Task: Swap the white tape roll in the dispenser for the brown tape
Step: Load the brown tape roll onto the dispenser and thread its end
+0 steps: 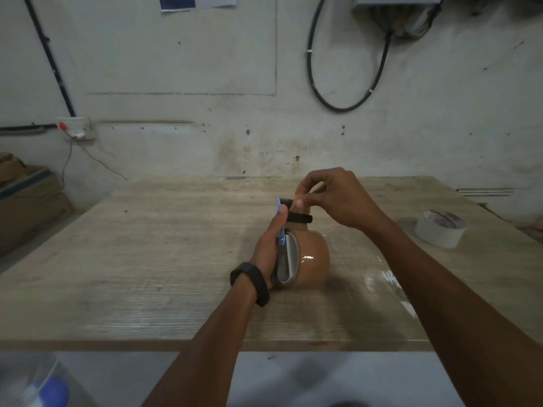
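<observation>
Brown glossy roll of packing tape [314, 259] sat mounted in the blue-framed handheld tape dispenser [283, 239], near the middle of the pale wood-grain tabletop [147, 259]. Left hand [269, 248] was wrapped around the dispenser's frame from the left side, thumb laid up along the blue edge; a black band [251, 282] circled that wrist. Right hand [338, 198] reached over the dispenser's far end, thumb and forefinger pinched close together at the black toothed cutter [286, 200]. Whether a strip of brown tape was between those fingertips could not be told; they hid it. White roll of tape [440, 232] lay flat on the table's right side, well apart from the dispenser and both hands. Shiny smears showed on the wood near the right forearm.
</observation>
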`<action>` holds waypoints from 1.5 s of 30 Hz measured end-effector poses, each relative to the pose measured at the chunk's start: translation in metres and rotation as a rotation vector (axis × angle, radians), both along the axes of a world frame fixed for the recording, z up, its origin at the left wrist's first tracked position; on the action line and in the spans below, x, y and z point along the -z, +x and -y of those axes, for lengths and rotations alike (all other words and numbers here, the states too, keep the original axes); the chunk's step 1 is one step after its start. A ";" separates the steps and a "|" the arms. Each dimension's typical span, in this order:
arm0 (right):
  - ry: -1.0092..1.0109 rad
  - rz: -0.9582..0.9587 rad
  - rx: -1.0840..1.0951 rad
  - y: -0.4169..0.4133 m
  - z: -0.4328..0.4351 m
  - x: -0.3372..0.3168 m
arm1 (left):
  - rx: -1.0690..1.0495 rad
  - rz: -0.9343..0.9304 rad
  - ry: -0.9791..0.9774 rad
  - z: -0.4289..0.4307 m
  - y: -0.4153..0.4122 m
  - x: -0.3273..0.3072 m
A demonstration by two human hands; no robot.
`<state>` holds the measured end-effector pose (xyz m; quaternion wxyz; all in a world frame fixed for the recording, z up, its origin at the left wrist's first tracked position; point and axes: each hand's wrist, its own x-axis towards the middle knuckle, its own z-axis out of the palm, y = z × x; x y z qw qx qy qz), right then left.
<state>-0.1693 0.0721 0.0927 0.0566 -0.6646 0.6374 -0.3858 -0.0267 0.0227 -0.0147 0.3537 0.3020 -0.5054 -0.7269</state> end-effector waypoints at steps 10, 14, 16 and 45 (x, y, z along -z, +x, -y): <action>-0.185 0.127 0.117 0.003 -0.012 0.004 | 0.024 -0.051 0.034 0.000 0.002 -0.001; -0.152 -0.011 0.118 0.009 -0.013 0.021 | 0.073 -0.062 0.087 0.000 0.002 -0.002; -0.112 -0.069 0.064 0.012 -0.010 0.022 | 0.070 -0.070 0.060 0.002 0.001 0.000; -0.339 -0.099 0.209 0.031 0.003 0.021 | -0.050 0.048 0.035 -0.005 0.001 -0.010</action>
